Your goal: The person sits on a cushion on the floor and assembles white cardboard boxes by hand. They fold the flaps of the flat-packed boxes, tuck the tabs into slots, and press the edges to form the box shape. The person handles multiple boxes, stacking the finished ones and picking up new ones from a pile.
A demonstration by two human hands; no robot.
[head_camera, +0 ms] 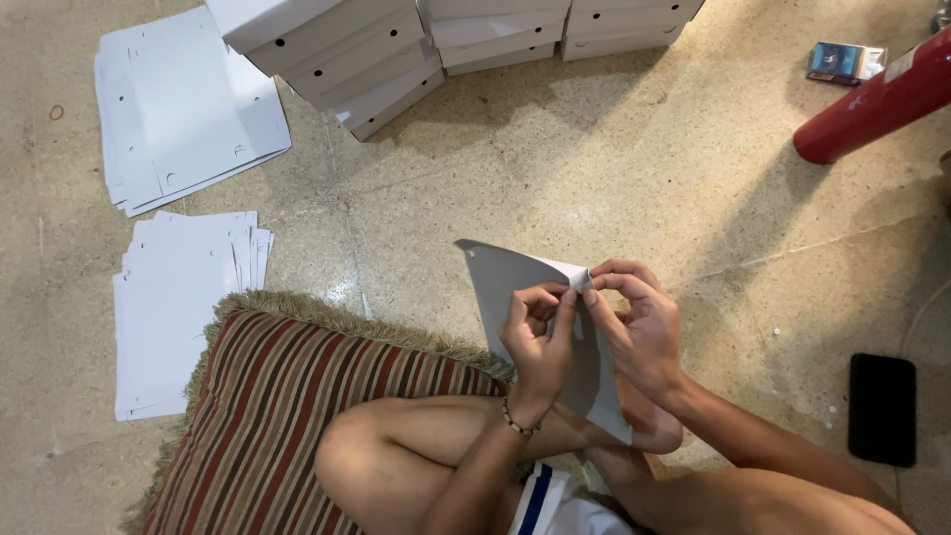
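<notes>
I sit cross-legged on the floor and hold a flat white cardboard sheet (500, 282) up in front of me. My left hand (540, 342) pinches its folded top edge from the near side, a bead bracelet on the wrist. My right hand (639, 327) grips the same edge from the right, fingertips meeting the left hand's at the fold. The sheet bends over at the top and hangs down behind both hands towards my feet.
A striped fringed cushion (267, 406) lies under my left knee. Two piles of flat white cardboard blanks (183, 99) (173, 307) lie at left. Stacked white boxes (347, 54) stand at the top. A red cylinder (877, 99), a small packet (837, 61) and a black phone (882, 408) are at right.
</notes>
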